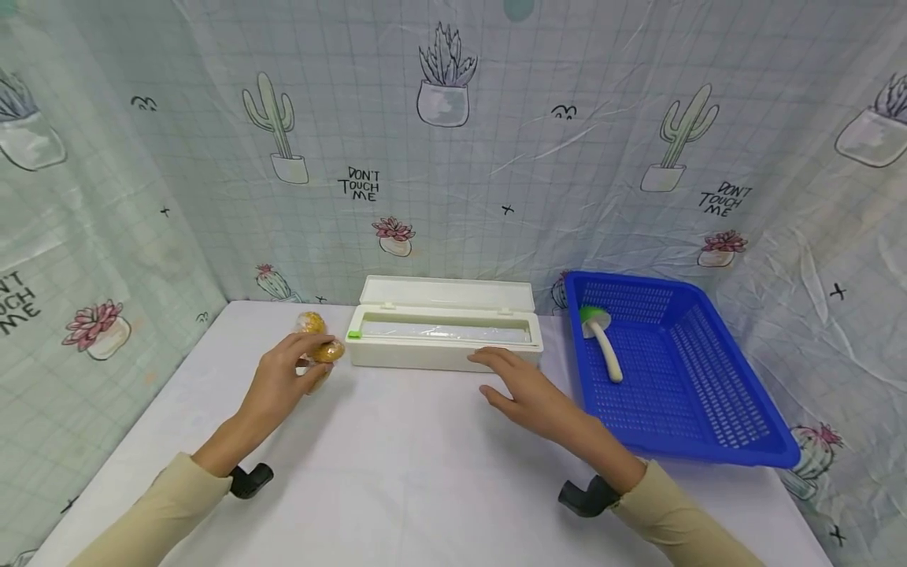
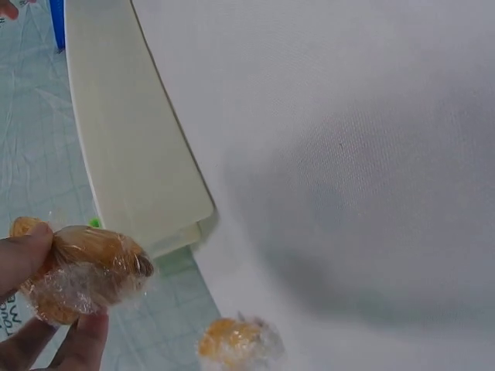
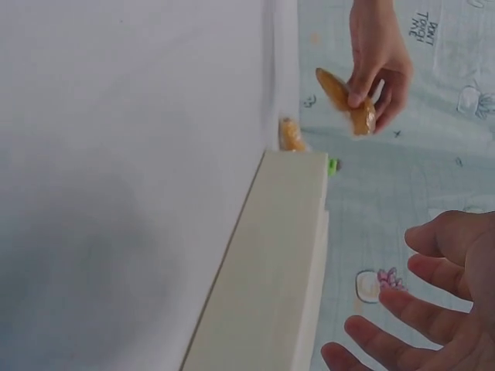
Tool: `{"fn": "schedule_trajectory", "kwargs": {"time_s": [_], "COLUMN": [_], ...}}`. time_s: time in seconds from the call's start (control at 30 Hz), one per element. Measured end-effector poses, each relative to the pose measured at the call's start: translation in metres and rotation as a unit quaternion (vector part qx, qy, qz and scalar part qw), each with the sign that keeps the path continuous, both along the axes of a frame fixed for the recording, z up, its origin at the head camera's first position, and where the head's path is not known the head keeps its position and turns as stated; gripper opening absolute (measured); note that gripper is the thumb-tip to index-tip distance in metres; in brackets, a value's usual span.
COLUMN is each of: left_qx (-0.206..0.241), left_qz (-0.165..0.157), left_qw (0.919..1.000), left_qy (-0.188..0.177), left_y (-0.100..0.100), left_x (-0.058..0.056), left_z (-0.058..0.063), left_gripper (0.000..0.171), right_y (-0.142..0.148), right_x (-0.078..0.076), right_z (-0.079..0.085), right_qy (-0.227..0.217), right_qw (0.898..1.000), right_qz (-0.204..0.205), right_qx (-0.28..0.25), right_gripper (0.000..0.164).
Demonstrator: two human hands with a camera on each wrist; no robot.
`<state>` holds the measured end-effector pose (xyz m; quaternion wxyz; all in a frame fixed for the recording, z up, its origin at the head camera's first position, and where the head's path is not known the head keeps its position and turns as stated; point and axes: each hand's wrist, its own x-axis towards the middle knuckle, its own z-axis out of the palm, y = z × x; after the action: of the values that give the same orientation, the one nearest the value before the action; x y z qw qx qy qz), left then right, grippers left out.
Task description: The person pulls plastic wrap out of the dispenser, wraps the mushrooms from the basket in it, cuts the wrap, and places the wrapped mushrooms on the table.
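Observation:
My left hand pinches a golden-brown, bread-like piece wrapped in clear film, held in the air left of the white cling film dispenser. A second film-wrapped piece lies on the table beyond that hand, close to the dispenser's left end. The dispenser's lid is up, and a roll of film shows inside. A green tab sits at its left front corner. Near the dispenser's right front, my right hand hovers with spread fingers, holding nothing.
A blue plastic basket stands on the right side of the white table. Inside it, a toy mushroom with a green cap and white stem leans toward the left wall. A printed cloth hangs behind the table and along both sides.

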<state>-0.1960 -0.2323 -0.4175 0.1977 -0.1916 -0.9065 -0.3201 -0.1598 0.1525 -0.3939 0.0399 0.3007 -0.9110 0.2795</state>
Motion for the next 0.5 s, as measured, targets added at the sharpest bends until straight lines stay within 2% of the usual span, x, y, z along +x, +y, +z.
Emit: {"fn": "schedule_trajectory", "kwargs": {"time_s": [0.27,0.5], "left_qx": [0.016,0.041], "left_qz": [0.018,0.035], "left_qw": [0.9991,0.9951], "left_qy": [-0.035,-0.083], "left_y": [0.000,0.005], "left_x": [0.000,0.000], "left_z": [0.002,0.005], "left_gripper": [0.046,0.047], "right_y": [-0.036,-0.089], "right_x": [-0.007,-0.017], "right_z": [-0.006,-0.017], "right_qy": [-0.028,-0.093], "right_qw": [0.999,0.992], "right_qz": [0.033,0.065], "right_qx": [-0.032,-0.060], "right_gripper": [0.048,0.048]}}
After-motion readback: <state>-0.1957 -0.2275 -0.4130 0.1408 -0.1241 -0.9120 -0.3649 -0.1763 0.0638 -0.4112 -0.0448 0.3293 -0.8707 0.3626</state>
